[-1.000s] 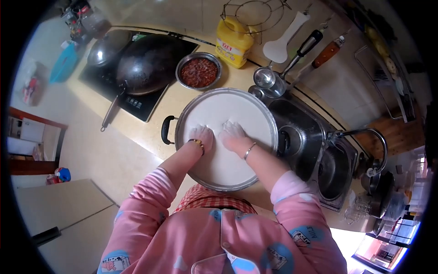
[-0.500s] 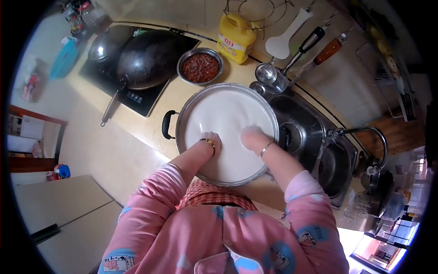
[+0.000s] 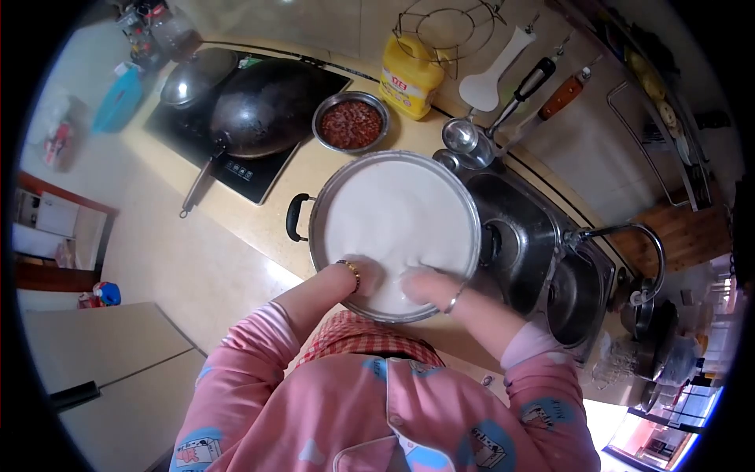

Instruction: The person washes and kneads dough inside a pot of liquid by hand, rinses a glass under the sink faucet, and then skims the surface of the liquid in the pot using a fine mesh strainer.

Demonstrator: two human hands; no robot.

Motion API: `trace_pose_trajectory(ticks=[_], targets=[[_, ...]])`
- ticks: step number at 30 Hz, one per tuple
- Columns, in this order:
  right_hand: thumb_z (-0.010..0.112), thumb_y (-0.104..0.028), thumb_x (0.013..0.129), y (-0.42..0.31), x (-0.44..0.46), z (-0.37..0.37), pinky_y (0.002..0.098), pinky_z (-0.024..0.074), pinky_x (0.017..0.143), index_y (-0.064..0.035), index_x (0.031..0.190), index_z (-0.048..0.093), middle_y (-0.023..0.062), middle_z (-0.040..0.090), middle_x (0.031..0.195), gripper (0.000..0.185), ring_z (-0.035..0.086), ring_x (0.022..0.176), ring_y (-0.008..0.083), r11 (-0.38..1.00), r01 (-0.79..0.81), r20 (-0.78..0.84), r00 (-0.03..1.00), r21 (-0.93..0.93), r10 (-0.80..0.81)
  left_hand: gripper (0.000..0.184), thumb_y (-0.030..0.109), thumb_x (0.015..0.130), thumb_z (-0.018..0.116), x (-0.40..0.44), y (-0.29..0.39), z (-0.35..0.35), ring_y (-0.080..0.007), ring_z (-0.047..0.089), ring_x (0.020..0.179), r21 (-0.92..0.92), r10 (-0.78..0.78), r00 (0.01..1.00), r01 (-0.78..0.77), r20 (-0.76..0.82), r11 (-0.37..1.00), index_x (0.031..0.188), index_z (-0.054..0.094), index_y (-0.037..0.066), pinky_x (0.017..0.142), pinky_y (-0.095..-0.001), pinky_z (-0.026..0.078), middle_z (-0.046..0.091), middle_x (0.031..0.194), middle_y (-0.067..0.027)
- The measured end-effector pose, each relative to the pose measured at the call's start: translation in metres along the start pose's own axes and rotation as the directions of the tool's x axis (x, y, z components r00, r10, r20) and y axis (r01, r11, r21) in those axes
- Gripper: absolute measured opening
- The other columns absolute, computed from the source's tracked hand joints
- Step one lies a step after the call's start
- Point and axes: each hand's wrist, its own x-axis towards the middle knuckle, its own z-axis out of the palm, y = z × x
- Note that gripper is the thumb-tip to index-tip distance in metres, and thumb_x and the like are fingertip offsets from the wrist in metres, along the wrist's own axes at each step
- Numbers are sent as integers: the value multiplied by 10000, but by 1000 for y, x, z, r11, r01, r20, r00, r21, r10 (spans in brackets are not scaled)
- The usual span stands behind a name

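Observation:
A large round metal pot (image 3: 314, 244) with black side handles is filled with a milky white liquid (image 3: 393, 204). Both hands dip into it near the rim closest to my body. My left hand (image 3: 364, 275), below a beaded bracelet, is sunk to about the wrist, and its fingers are hidden under the surface. A short way to the right, my right hand (image 3: 418, 285), with a silver bangle at the wrist, is partly submerged; its fingertips do not show.
Behind the pot stand a bowl of red beans or similar pieces (image 3: 351, 124) and a yellow jug (image 3: 411, 77). A dark wok (image 3: 263, 110) sits on the cooktop at left. The double sink (image 3: 515, 236) adjoins on the right. Utensils, including a white paddle (image 3: 480, 90), hang at the wall.
Both hands have moved through the liquid toward my body and the near rim, and they are closer together. The view has shifted slightly.

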Motion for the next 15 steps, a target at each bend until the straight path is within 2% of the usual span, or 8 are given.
trace_pose_trajectory(ticks=[2,3,5,7,8,10,12,15], targets=[[528,-105,695,-12,10,-3,376,459,756,-46,749,647,138,622,841,143,592,813,272,990,-50,65,997,132,42,229,152,699,492,-10,-6,-5,-297,604,851,-24,26,999,-26,-20,999,807,661,42,757,-359,474,629,879,-155],[526,-94,695,-16,15,-12,369,468,724,-53,756,649,140,621,847,143,594,805,270,994,-61,154,987,95,45,229,152,699,494,-15,-9,-8,-295,601,855,-42,17,999,-19,-35,999,809,658,37,754,-360,475,627,888,-156],[509,-93,706,-20,26,-13,369,471,714,-58,760,651,137,624,838,156,597,799,270,993,-68,147,988,96,53,229,152,699,496,-20,-17,-8,-293,599,859,-61,4,999,-7,-48,998,811,656,33,750,-361,475,626,897,-157],[491,-92,717,-21,38,-13,369,474,704,-64,764,652,133,626,830,170,599,793,270,992,-76,139,988,98,62,240,142,711,488,-20,-24,-5,-284,591,893,-122,-91,984,73,-151,990,856,650,41,774,-351,470,617,925,-162],[474,-102,740,-20,45,-13,374,480,696,-67,791,654,133,628,854,190,604,809,272,991,-111,130,986,70,102,240,142,711,488,-17,-27,-4,-284,591,893,-124,-95,984,76,-150,989,856,650,41,774,-351,470,617,925,-162],[457,-112,762,-14,59,-16,378,487,687,-70,817,656,134,631,878,211,608,825,274,989,-143,120,983,43,137,205,126,650,557,-7,-32,0,-274,587,898,-179,-262,943,227,-204,957,807,648,33,797,-344,463,622,901,-155],[437,-132,780,-5,71,-22,383,489,692,-67,838,653,139,628,905,233,615,820,271,959,-240,168,962,150,214,209,120,659,543,4,-39,3,-273,587,903,-175,-300,921,262,-249,949,818,648,34,797,-347,463,621,904,-156],[429,-135,789,12,84,-14,387,489,695,-63,852,651,136,628,913,241,616,837,263,953,-269,118,960,140,253,214,107,677,517,13,-43,-2,-274,587,910,-158,-349,888,315,-300,936,831,649,37,794,-354,463,621,913,-153]])
